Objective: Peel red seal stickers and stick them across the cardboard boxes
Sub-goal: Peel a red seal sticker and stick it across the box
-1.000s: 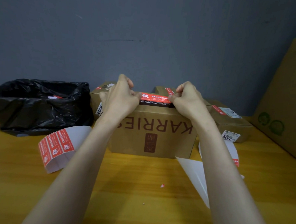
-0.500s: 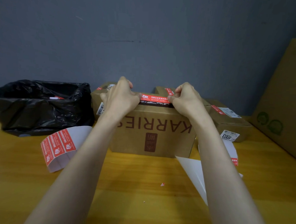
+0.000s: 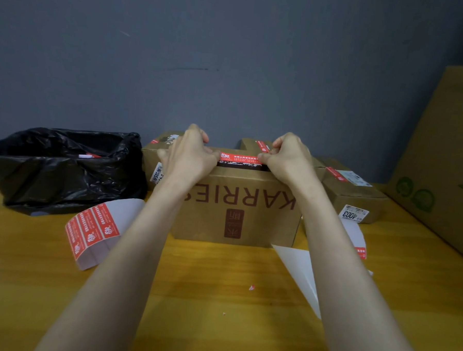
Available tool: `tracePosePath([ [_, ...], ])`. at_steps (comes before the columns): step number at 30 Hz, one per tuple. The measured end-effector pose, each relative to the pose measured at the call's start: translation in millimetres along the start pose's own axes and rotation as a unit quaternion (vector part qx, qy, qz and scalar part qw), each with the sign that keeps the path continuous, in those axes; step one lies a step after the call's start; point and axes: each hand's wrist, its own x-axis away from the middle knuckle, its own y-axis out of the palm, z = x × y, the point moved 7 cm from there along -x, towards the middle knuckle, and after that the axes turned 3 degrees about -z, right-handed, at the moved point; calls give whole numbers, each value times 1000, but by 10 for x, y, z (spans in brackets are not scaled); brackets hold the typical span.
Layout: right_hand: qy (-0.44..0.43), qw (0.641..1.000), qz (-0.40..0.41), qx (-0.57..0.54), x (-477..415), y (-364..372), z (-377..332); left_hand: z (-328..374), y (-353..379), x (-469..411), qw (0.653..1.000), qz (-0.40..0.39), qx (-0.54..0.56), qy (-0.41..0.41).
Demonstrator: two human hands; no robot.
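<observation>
Red seal sticker (image 3: pixel 239 158) spans the top edge of the KARRIES cardboard box (image 3: pixel 236 210), its ends pinched by left hand (image 3: pixel 189 157) and right hand (image 3: pixel 287 159).

Matt brown cardboard box (image 3: pixel 236 216); glossy red paper sticker (image 3: pixel 239 158); crinkled shiny black plastic bag (image 3: pixel 64 172); smooth yellow wood-grain table (image 3: pixel 218 308).

One wide-angle camera, worn on the person's head, looks forward and down along both forearms (image 3: pixel 130 250) from close above the yellow table (image 3: pixel 217 330), facing the grey wall (image 3: pixel 231 54), the left hand (image 3: pixel 191 157), right hand (image 3: pixel 287 162) and red seal sticker (image 3: pixel 239 157) mid-frame.
</observation>
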Motion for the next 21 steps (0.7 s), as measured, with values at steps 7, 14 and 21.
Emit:
tracePosePath([
  [7, -1, 1000, 11, 10, 15, -10, -14, 25, -6, 9, 1000, -5, -1, 4],
  [14, 5, 999, 24, 25, 24, -17, -10, 30, -22, 25, 1000, -10, 2, 0],
  [21, -78, 996, -26, -23, 80, -5, -55, 9, -32, 37, 996, -23, 62, 58],
])
